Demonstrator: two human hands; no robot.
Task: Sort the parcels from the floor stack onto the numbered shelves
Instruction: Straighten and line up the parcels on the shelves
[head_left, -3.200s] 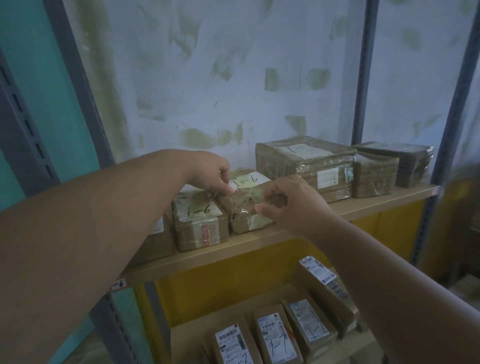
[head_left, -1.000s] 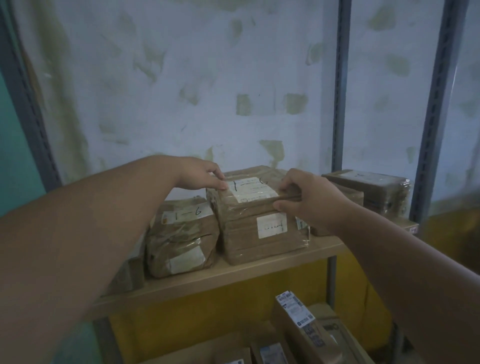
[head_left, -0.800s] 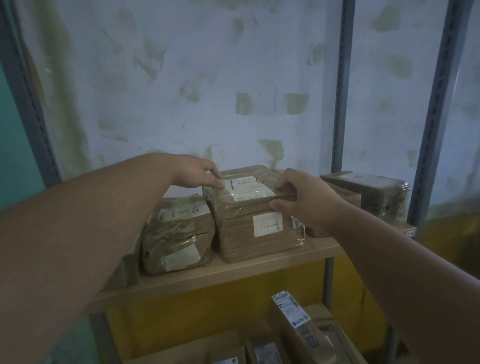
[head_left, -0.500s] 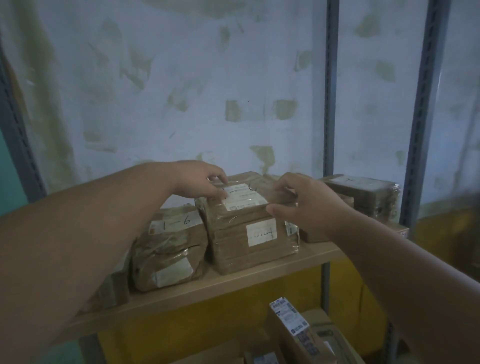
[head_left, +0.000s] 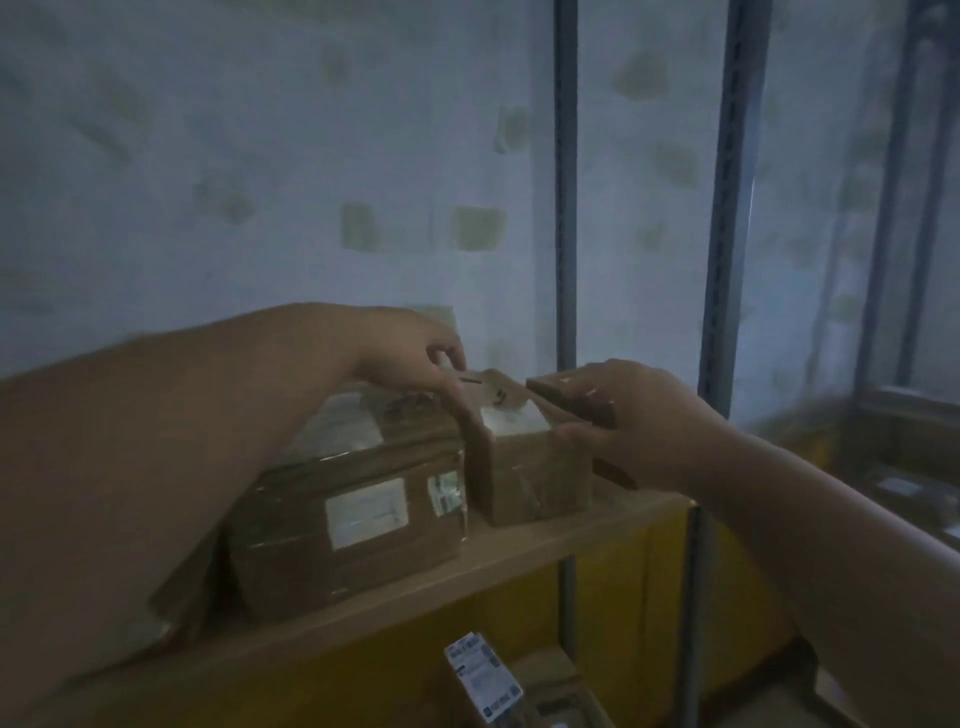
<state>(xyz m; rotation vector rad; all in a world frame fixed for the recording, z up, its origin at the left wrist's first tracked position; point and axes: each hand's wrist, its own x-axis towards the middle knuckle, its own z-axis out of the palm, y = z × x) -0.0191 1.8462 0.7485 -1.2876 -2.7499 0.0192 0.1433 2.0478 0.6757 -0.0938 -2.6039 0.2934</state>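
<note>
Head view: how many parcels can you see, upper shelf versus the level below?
Upper shelf: 3 (large parcel, smaller parcel, flat parcel in the right hand grip)
Below: 2 (labelled parcel, plain box)
Total: 5; the left arm may hide more.

The whole frame is blurred, so the label on the big parcel cannot be read. The left forearm hides that parcel's left end. The lower-shelf box is cut off at the bottom edge.

left hand: fingers curled | right hand: apparently pinching, blurred
</note>
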